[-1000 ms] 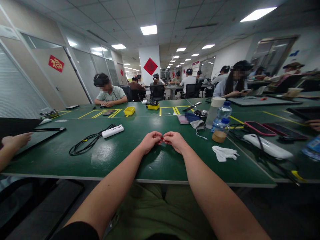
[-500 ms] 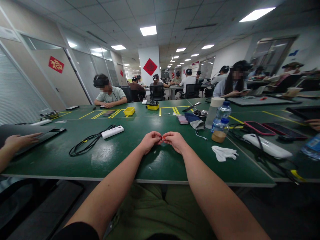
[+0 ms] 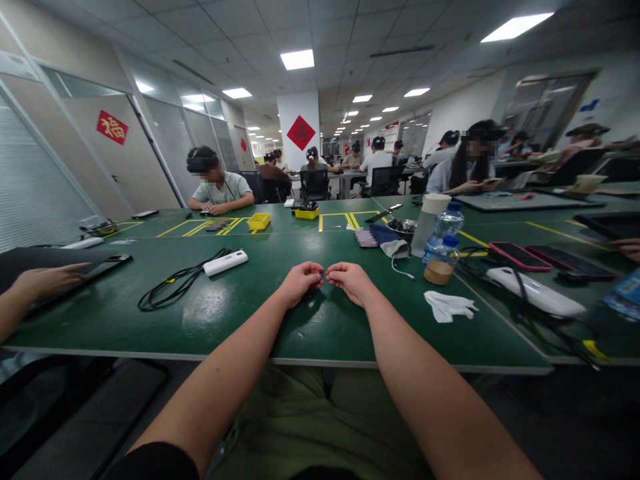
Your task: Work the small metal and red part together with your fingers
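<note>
My left hand (image 3: 301,281) and my right hand (image 3: 351,281) rest side by side on the green table (image 3: 240,313), knuckles up and fingers curled in. Their fingertips meet in a pinch over something tiny at the middle; it is too small to name. A white power bank (image 3: 225,263) with a coiled black cable (image 3: 173,285) lies to the left of my left hand. A crumpled white cloth (image 3: 448,307) lies to the right of my right hand.
Two water bottles (image 3: 442,247) and a white cup stand at the right, with phones (image 3: 520,257) and another white power bank (image 3: 535,292) beyond. A neighbour's hand (image 3: 45,280) rests on a dark tablet at the left. Yellow trays (image 3: 259,221) and seated people fill the far tables.
The red speck seen between my fingertips earlier is now hidden. The neighbour's hand at the left has slid further onto the tablet. My hands stay in place.
</note>
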{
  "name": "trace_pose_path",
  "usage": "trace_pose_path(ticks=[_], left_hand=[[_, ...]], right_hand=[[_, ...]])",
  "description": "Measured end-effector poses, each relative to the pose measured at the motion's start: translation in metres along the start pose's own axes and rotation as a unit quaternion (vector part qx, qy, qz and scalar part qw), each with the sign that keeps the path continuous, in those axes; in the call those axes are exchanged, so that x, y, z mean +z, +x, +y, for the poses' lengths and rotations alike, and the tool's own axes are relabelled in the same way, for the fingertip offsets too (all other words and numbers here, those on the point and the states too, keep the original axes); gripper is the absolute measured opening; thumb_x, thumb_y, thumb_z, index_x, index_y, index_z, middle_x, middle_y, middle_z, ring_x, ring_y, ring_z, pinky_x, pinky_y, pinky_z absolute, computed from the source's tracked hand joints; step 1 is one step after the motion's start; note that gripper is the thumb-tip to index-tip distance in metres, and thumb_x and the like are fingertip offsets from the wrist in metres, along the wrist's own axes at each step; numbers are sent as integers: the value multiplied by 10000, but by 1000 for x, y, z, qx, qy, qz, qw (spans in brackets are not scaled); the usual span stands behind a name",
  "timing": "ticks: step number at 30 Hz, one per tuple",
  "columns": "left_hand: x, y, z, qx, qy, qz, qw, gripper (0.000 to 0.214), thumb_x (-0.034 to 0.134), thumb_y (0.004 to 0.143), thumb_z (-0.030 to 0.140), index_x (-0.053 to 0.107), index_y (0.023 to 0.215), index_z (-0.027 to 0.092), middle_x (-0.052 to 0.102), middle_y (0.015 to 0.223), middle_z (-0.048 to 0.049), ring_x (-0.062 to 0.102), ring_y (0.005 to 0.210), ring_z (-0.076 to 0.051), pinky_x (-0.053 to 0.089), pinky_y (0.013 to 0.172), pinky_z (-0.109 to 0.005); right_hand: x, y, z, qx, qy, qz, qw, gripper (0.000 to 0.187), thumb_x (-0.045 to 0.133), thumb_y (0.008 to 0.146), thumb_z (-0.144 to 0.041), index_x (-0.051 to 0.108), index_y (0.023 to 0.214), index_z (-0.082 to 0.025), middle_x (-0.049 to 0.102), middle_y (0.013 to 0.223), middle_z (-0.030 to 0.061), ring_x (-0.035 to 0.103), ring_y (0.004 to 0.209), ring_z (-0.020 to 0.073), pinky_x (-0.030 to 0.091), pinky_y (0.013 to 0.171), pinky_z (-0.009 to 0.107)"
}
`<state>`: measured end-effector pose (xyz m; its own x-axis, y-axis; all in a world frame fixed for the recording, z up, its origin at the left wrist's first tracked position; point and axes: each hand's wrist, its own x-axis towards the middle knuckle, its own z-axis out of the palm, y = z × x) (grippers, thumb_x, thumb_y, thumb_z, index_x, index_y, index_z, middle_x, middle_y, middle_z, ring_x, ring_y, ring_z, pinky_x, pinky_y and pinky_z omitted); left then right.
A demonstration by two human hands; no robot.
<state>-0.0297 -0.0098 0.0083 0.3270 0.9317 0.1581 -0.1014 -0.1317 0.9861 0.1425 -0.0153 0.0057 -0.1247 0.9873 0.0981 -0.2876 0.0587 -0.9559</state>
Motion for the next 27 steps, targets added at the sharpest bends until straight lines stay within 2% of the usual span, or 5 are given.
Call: trace_pose_path(ticks=[9, 16, 27], left_hand=[[1, 0, 1, -3, -12, -3, 1000, 216, 680, 704, 128, 606, 906, 134, 664, 735, -22, 622, 614, -114, 514, 645, -261], [0, 0, 1, 0, -14, -2, 1000, 203, 675, 707, 127, 604, 896, 136, 658, 727, -18, 625, 621, -115, 514, 640, -255], [1, -1, 2, -3, -5, -12, 1000, 246, 657, 713, 119, 618, 955, 139, 667, 735, -21, 616, 596, -107, 510, 629, -249]], right_hand=[[0, -1, 0, -3, -3, -3, 1000, 147, 741, 587, -116, 663, 705, -156, 692, 695, 36, 659, 656, 143, 533, 622, 252], [0, 0, 0, -3, -12, -5, 1000, 158, 749, 583, -136, 665, 717, -143, 680, 664, 26, 630, 599, 121, 484, 546, 218], [2, -2, -1, 4, 1, -22, 1000, 186, 770, 576, -142, 664, 729, -148, 682, 681, 21, 625, 608, 117, 507, 599, 240]])
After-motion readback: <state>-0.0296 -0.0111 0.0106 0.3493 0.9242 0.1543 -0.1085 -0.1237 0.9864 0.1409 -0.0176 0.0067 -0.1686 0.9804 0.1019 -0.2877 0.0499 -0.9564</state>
